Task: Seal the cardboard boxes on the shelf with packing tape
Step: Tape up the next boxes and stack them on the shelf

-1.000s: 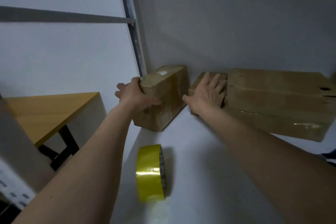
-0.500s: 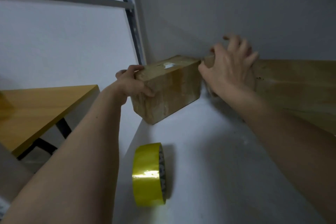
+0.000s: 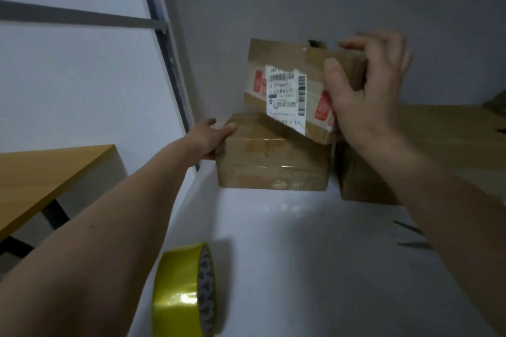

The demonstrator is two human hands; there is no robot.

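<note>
Taking the lower box [image 3: 273, 161] as my landmark, I am reporting from left to right. Well to its left and outside the shelf, a wooden tabletop [image 3: 54, 172] is showing, with the upright shelf post [image 3: 169, 63] standing between the two. My left hand [image 3: 210, 137] is gripping the lower box at its upper left corner, thumb lying along the top edge and fingers wrapped round the left end, hidden from me. The roll of yellow packing tape [image 3: 180, 293] is standing on edge on the white shelf board [image 3: 301, 254], nearer to me than the lower box and a little to its left, untouched by either hand. The labelled box [image 3: 290, 90] is being held tilted directly above the lower box, its low edge touching or nearly touching that box's top; I cannot tell which. My right hand [image 3: 364, 90] is clasping the labelled box at its right end, thumb on the face towards me, fingers curling over the top. To the right of the lower box, a larger carton [image 3: 438, 150] is sitting against it or just beside it. I am judging the labelled box light, since one hand is carrying it, and stiff at its corners; its taped faces are looking glossy and probably slippery, so bare cardboard edges are the better hold.
</note>
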